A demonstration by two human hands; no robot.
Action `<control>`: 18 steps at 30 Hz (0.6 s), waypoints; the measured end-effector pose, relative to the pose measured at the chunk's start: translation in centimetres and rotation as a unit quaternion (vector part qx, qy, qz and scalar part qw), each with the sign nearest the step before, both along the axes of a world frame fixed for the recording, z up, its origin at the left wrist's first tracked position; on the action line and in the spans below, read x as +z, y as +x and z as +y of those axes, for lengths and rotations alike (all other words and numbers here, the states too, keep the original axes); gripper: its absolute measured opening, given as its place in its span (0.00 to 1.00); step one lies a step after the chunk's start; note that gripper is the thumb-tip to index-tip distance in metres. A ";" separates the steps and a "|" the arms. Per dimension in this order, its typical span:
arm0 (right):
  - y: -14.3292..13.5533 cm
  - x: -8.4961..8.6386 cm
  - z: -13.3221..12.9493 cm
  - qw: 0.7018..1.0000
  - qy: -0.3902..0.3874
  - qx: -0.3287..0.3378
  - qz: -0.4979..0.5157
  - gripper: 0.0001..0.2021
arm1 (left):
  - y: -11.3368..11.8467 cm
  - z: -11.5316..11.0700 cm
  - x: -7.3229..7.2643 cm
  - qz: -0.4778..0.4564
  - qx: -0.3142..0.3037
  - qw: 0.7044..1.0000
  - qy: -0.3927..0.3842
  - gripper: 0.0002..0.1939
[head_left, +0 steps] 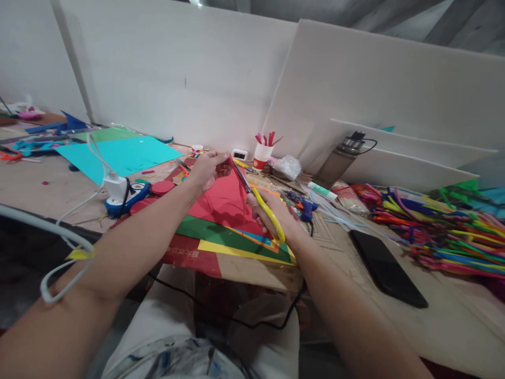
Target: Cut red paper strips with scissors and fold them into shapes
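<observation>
My right hand (266, 210) grips a pair of scissors (272, 216) by the yellow handles, blades pointing up and to the left. Between the fingertips of my left hand (213, 168) is pinched a narrow red strip (236, 171), which looks like paper or felt. It runs along the scissor blades; whether they are closed on it I cannot tell. Below both hands lie red sheets (221, 202), with green (205, 231), blue and yellow (236, 253) sheets showing underneath at the near edge.
Left stand a blue power strip (126, 202) with a white charger and a cyan sheet (122, 155). Behind are a paper cup (262, 154) and a bottle (340, 160). At right lie a glue gun (305, 208), a black phone (386, 268) and pipe cleaners (453, 231).
</observation>
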State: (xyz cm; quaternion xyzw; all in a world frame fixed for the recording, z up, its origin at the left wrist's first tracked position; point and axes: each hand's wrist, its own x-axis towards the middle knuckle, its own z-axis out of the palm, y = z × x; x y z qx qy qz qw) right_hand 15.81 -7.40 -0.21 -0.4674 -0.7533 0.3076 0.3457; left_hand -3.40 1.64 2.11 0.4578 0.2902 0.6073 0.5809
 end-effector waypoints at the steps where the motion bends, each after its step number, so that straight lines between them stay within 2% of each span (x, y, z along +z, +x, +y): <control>1: 0.0 0.0 0.0 1.000 -0.003 0.000 0.003 0.26 | 0.0 0.0 0.0 -0.001 -0.001 1.000 0.000 0.09; 18: 0.0 -0.6 0.3 1.000 -0.012 -0.016 0.008 0.24 | 0.1 0.0 0.2 -0.018 0.008 1.000 -0.003 0.10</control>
